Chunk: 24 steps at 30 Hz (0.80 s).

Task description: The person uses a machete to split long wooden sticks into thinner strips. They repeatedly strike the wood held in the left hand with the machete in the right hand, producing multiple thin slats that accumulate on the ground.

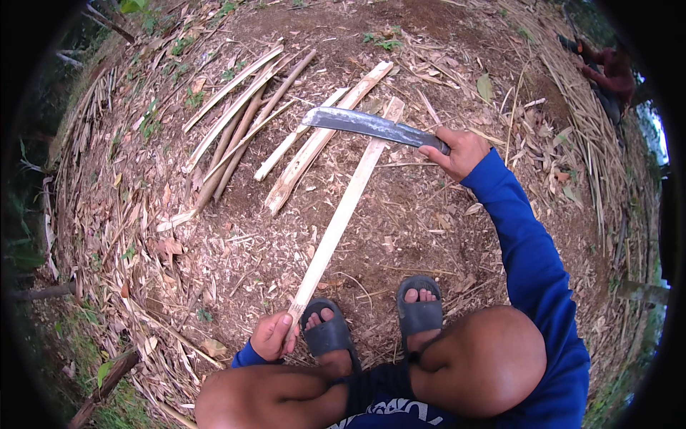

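My left hand (274,336) is closed round the near end of a long pale wooden strip (336,227), low at the left beside my foot. The strip slants away from me up to the right. In my right hand (459,151) is the handle of a machete (371,125), its broad dark blade pointing left. That blade passes across the strip close to its far end; whether the two touch, I cannot tell. Just left of the strip lie two split pieces of wood (314,161) on the ground, partly behind the blade.
Several split sticks (243,118) lie in a loose pile at the far left. Wood chips and dry leaves cover the soil. My sandalled feet (420,307) stand close in front. Long dry stalks (582,143) lie along the right, where another person (611,79) sits far off.
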{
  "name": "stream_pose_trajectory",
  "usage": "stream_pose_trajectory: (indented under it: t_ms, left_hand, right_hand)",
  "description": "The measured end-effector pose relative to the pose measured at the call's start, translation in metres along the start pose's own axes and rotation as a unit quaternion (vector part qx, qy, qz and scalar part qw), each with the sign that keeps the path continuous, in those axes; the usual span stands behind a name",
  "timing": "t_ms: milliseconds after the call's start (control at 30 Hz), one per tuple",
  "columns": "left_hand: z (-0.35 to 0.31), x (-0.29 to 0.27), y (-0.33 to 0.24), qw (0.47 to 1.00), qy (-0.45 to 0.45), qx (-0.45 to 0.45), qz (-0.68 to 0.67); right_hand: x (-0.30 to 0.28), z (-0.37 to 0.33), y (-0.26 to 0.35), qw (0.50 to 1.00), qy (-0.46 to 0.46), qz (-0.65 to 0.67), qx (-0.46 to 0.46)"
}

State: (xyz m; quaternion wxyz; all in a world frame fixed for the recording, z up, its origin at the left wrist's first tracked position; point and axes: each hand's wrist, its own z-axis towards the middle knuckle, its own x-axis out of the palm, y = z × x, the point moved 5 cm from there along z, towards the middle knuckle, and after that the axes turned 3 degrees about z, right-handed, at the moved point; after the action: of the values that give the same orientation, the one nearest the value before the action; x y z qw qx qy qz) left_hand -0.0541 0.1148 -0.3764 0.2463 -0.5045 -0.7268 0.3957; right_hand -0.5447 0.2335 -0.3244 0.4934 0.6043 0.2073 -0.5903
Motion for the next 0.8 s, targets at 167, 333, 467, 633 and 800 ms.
stream_pose_trajectory:
  t_ms: [167, 333, 467, 633, 800]
  left_hand:
    - [-0.009, -0.006, 0.006, 1.000, -0.003, -0.008, -0.010]
    - [0.006, -0.003, -0.005, 1.000, 0.001, -0.001, -0.017]
    - [0.021, 0.002, -0.009, 1.000, 0.013, 0.008, -0.026]
    - [0.024, 0.007, -0.010, 0.999, 0.021, 0.007, -0.025]
    - [0.012, 0.004, -0.004, 1.000, 0.012, -0.002, -0.023]
  right_hand:
    - [-0.032, -0.006, -0.098, 0.970, -0.140, -0.016, 0.198]
    - [-0.011, -0.026, -0.027, 0.974, -0.145, 0.136, 0.111]
    - [0.015, -0.045, 0.068, 0.979, -0.084, 0.175, -0.063]
    - [0.015, -0.050, 0.095, 0.990, -0.008, 0.112, -0.091]
    - [0.003, -0.044, 0.082, 0.994, 0.012, 0.044, -0.102]
